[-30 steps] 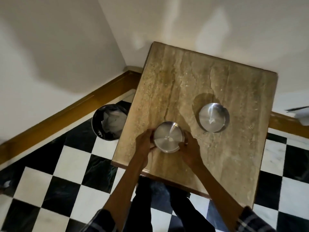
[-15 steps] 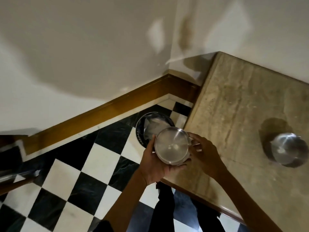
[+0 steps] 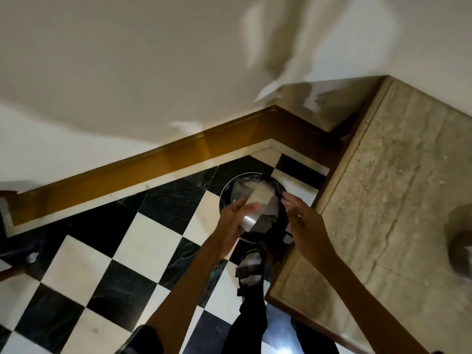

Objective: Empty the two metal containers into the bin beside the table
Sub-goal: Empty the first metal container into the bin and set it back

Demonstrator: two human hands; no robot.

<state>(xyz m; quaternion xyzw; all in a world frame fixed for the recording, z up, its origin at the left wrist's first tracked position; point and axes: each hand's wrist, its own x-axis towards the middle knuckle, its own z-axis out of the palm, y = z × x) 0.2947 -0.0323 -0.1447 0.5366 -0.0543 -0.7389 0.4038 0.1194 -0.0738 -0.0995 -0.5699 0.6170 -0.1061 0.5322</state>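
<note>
A round metal container [image 3: 256, 206] is tipped on its side right over the black-lined bin [image 3: 225, 190] on the floor; it is blurred by motion. My left hand [image 3: 233, 222] grips it from the left. My right hand [image 3: 302, 224] hovers just to its right with the fingers spread, a small gap between them and the metal. The second metal container [image 3: 461, 249] stands on the stone table [image 3: 383, 200] at the far right edge of the view, blurred and partly cut off. Pale crumpled waste shows inside the bin.
The bin sits in the corner between the table's left edge and a wooden skirting board [image 3: 158, 164] along the white wall. My sandalled foot [image 3: 251, 269] stands just in front of the bin on the black-and-white checkered floor [image 3: 143, 241].
Both hands carried the container off the table's edge to above the bin. It has tilted from upright onto its side, and my right hand has come off it. The view swung left.
</note>
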